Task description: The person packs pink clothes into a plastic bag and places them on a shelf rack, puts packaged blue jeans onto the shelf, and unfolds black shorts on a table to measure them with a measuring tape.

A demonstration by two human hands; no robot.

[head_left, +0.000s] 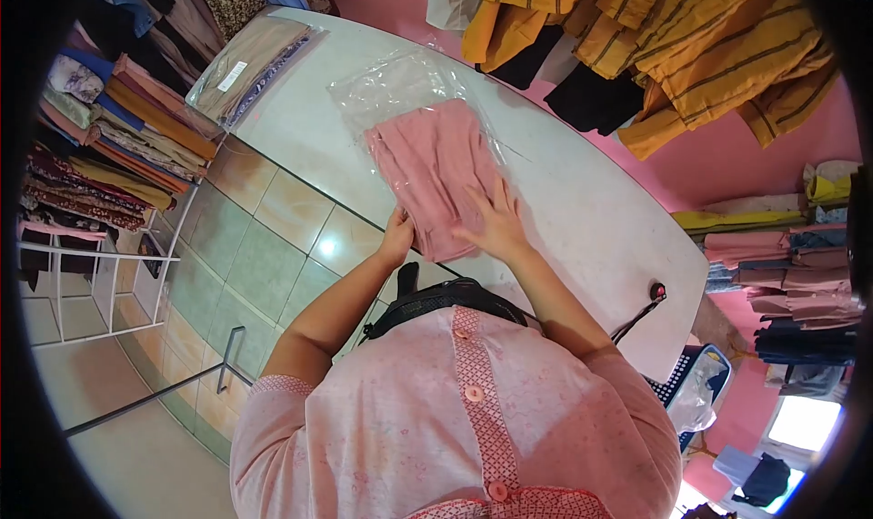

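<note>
A folded pink garment (427,160) lies on the white table (582,219), its near end at the table's front edge. Its far part is inside a clear plastic bag (386,87), whose loose film spreads beyond the cloth. My left hand (397,237) grips the near left edge of the garment, fingers closed around it and partly hidden. Flat on the near right side of the cloth rests my right hand (498,225), fingers spread.
Bagged folded garments (250,69) lie at the table's left end. A black cable with a red-tipped end (657,292) is on the right. Folded clothes fill racks (136,128) at left; yellow striped garments (673,46) hang behind. A blue basket (696,387) stands at lower right.
</note>
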